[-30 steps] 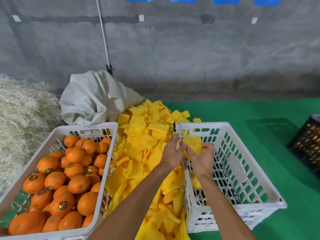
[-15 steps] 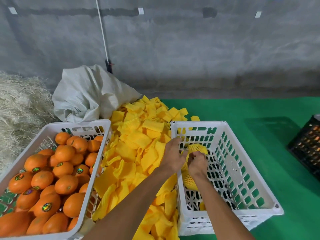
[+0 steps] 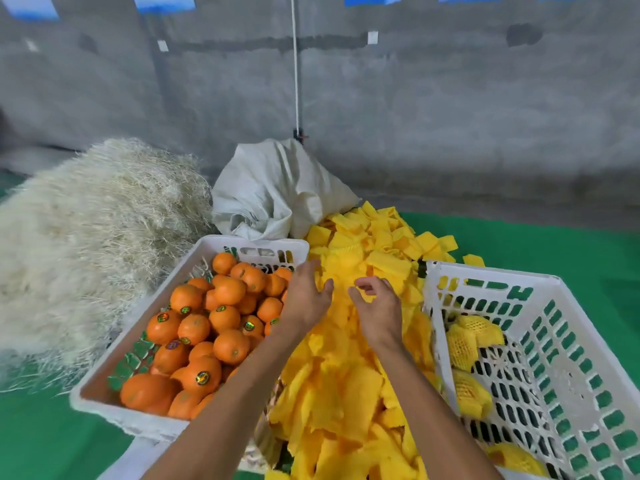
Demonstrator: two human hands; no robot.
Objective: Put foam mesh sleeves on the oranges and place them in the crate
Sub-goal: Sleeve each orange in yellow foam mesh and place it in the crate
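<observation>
Over sleeve pile point(image 3: 346, 341), both hands, left point(image 3: 306, 299) and right point(image 3: 377, 311), now empty, fingers loose; wrapped orange point(image 3: 464, 341) dropped in crate point(image 3: 491, 275); next sleeve due.

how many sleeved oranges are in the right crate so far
4 visible in the right crate: two against its left wall, one behind them, one at the near edge. More may sit below the frame.

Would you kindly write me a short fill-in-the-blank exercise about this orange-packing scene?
1. The bare oranges fill the white crate on the person's ____ side.
2. Both hands, left hand and right hand, hover over the pile of ____ foam sleeves.
3. The sleeved oranges lie in the crate on the right, whose colour is ____.

Missing words: left; yellow; white
</observation>
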